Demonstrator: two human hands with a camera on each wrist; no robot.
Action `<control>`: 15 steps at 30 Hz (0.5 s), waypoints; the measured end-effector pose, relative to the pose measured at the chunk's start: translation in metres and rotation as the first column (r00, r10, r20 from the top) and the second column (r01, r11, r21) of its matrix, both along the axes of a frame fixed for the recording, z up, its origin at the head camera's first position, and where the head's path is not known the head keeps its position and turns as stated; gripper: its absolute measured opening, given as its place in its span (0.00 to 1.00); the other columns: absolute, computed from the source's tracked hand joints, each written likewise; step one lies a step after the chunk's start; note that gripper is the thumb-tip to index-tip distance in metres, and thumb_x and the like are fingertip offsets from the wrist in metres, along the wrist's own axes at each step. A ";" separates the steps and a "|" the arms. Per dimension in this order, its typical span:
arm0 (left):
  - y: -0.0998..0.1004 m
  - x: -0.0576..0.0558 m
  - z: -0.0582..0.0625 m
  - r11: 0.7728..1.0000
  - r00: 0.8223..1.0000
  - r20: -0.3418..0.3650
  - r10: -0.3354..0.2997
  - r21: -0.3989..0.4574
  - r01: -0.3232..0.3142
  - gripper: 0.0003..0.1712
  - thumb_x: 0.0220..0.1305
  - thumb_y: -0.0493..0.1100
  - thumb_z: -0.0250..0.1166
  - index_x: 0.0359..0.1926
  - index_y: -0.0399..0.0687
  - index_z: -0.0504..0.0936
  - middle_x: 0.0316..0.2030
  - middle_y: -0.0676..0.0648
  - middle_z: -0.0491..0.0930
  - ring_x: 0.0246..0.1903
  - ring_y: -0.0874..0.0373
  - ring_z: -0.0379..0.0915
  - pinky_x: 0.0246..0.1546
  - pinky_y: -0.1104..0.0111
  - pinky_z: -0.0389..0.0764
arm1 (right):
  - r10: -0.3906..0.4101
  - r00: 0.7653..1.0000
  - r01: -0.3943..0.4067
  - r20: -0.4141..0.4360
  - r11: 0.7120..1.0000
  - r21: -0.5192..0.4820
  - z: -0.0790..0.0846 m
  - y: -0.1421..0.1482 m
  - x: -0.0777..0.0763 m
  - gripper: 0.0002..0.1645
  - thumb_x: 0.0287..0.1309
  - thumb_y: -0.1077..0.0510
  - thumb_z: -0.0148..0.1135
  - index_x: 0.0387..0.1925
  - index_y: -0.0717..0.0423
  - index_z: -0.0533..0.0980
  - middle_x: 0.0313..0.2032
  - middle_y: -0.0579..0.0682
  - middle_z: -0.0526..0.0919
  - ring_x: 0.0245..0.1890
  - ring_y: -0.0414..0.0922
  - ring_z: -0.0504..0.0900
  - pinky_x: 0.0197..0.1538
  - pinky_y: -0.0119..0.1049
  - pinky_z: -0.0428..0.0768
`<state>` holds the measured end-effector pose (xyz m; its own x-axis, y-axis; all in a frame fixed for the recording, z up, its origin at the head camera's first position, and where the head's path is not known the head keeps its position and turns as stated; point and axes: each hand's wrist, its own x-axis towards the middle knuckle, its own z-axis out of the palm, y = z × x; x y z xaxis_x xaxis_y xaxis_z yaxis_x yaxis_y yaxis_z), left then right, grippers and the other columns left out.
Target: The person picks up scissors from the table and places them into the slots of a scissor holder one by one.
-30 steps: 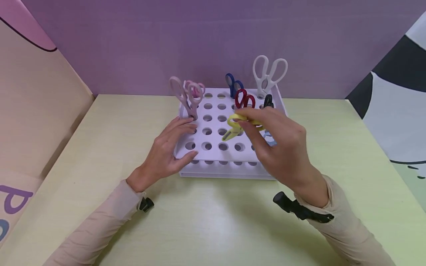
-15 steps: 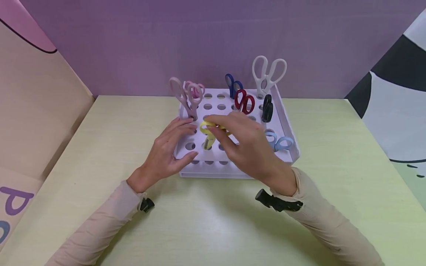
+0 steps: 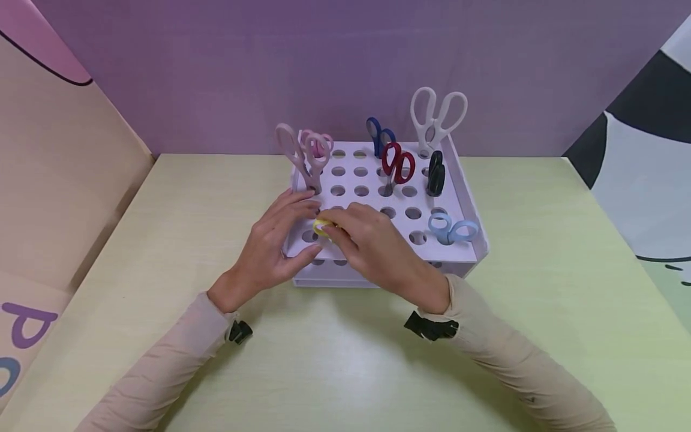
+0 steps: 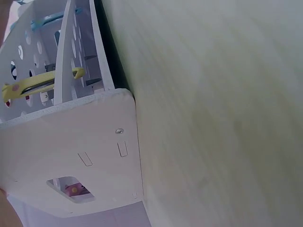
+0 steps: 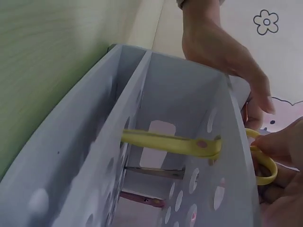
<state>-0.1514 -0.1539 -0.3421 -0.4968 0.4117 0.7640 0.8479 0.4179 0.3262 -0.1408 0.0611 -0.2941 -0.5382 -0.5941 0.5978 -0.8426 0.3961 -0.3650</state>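
Near the front left of a white perforated rack [image 3: 457,195], my right hand [image 3: 375,243] pinches the yellow handles of a pair of scissors [image 3: 322,227]. In the right wrist view, their yellow blade section [image 5: 170,143] passes down through the upper board and reaches a hole in the lower one. The handles stay above the upper board, between thumb and fingers. My left hand [image 3: 261,243] rests on the rack's left side, its fingers spread along the edge and its thumb at the front corner. Much of the handles is hidden behind the right hand in the head view.
Pale pink scissors [image 3: 308,157] stand just beyond the left fingers. Dark blue [image 3: 379,137], red [image 3: 397,163], black [image 3: 435,174], light blue [image 3: 452,230] and tall white scissors [image 3: 434,123] stand elsewhere in the rack. A purple wall [image 3: 216,78] rises behind the table [image 3: 345,360].
My right hand has moved left and down with the yellow scissors, whose blades went from above the rack into a front-row hole. The left hand has stayed in place.
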 end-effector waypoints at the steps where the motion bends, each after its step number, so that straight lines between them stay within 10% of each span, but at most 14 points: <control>1: 0.000 0.000 0.000 1.000 1.000 0.001 0.002 -0.001 -0.002 0.27 0.66 0.55 0.61 0.49 0.34 0.79 0.54 0.39 0.80 0.63 0.43 0.70 0.70 0.46 0.60 | -0.005 1.000 0.005 0.002 1.000 0.000 0.001 0.000 0.000 0.10 0.64 0.63 0.64 0.46 0.61 0.82 0.32 0.48 0.84 0.28 0.41 0.72 0.29 0.30 0.71; 15: -0.005 0.003 -0.001 0.998 0.999 0.024 0.030 -0.059 -0.029 0.32 0.68 0.59 0.58 0.50 0.32 0.78 0.58 0.38 0.78 0.66 0.44 0.67 0.72 0.49 0.59 | -0.103 0.993 0.104 -0.051 0.995 0.001 0.014 0.036 0.012 0.16 0.60 0.62 0.68 0.50 0.60 0.81 0.48 0.54 0.84 0.48 0.50 0.77 0.52 0.42 0.79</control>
